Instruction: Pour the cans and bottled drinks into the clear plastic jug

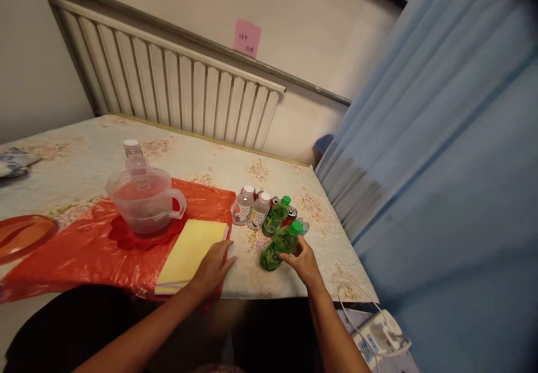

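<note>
My right hand [303,263] is wrapped round a green bottle [279,247] with a green cap, tilted near the table's front edge. My left hand [213,267] rests flat, fingers stretched, on the corner of a yellow pad [189,249] that lies on a red plastic sheet [84,249]. Behind the held bottle stand a second green bottle [276,216], two small clear bottles with white caps [251,207] and some cans [291,213].
A clear measuring jug [143,199] sits on a red plate, with another capped bottle [133,150] behind it. An orange lid [23,235] lies at the left. A white radiator [168,81] backs the table [319,238]; blue curtain [441,137] hangs right. A white device [378,336] lies below the edge.
</note>
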